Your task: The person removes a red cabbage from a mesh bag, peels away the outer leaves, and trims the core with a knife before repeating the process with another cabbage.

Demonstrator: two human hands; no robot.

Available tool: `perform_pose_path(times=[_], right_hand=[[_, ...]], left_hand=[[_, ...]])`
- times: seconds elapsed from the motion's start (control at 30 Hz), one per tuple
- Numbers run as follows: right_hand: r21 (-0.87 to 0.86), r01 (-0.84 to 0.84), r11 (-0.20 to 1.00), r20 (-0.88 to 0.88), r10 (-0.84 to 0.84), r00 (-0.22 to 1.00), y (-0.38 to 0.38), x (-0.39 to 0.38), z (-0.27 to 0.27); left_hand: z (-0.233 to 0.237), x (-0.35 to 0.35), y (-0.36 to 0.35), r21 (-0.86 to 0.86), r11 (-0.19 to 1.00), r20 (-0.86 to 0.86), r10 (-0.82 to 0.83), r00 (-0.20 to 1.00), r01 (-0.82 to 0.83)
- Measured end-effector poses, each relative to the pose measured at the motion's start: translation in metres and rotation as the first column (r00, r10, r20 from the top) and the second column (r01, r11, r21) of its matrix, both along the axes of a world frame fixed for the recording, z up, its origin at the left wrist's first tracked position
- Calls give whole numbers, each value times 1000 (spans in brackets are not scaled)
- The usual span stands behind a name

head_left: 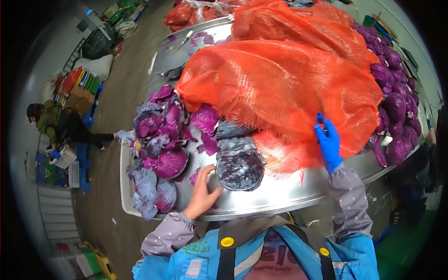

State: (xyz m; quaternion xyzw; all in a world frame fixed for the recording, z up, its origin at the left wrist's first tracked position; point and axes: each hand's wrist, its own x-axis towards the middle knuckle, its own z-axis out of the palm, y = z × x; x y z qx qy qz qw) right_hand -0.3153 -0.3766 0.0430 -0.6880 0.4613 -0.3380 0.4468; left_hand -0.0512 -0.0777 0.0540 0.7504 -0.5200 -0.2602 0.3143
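Steel table (289, 195): left hand (204, 191) touches cabbage (240, 167); sack (280, 88) contents unclear.

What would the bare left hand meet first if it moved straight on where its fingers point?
Most likely the round dark purple cabbage head on the shiny steel table: the left hand points straight at it, with its fingertips close to the cabbage's side.

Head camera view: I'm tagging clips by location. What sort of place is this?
Likely a vegetable-processing workshop: orange mesh sacks piled on a steel table, loose red cabbages heaped beside them, trimmed leaves, and stacked crates on the floor.
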Motion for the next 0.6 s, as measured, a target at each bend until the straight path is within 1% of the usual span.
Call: perform_pose_path(times=[0.03,0.07,0.1,0.13,0.17,0.2,0.23,0.27,0.3,0.33,0.37,0.4,0.43,0.47,0.5,0.53,0.57,0.6], right_hand=[[-52,51,997,138,-43,990,12,10,18],[-98,21,995,228,2,974,26,21,28],[-92,8,996,224,13,974,43,33,34],[12,-169,985,180,164,970,60,44,39],[118,-335,935,152,316,937,73,54,42],[114,-344,932,151,326,933,82,64,40],[259,-414,873,154,386,909,88,74,33],[402,-467,788,166,439,883,94,82,25],[406,-470,784,167,442,881,99,89,16],[401,-502,766,261,429,864,104,95,7],[389,-533,751,355,411,840,107,100,1],[428,-580,693,421,415,807,108,105,-1],[422,-582,695,423,416,805,108,109,-5],[432,-600,673,443,421,791,110,111,-12],[431,-608,667,461,416,784,110,113,-17],[475,-620,625,521,368,770,113,115,-18],[404,-664,629,493,461,737,112,115,-14],[393,-644,656,453,472,757,113,117,-22]], left_hand=[[1,-4,5,-28,986,-98,160,982,-164],[2,-11,9,-41,945,-199,309,930,-323],[3,-20,8,-34,941,-201,322,925,-335],[5,-29,3,-31,911,-244,392,887,-411],[6,-34,0,-29,875,-286,457,842,-484],[0,-38,7,-2,864,-292,481,827,-503],[-5,-39,13,-8,861,-291,485,825,-509],[-9,-40,21,111,828,-501,525,689,-550],[-8,-41,25,241,794,-668,553,498,-558],[-5,-45,25,342,752,-733,589,341,-564],[-5,-44,26,343,748,-730,593,340,-568],[-5,-42,25,389,811,-861,489,139,-437],[-6,-40,21,387,873,-921,378,-91,-296],[-18,-42,21,356,908,-932,328,-156,-220],[-19,-43,18,399,904,-906,363,-218,-154],[-16,-42,14,424,899,-870,371,-324,-110],[-12,-41,10,438,898,-823,386,-416,-33],[-8,-41,1,421,903,-830,349,-435,-80]])
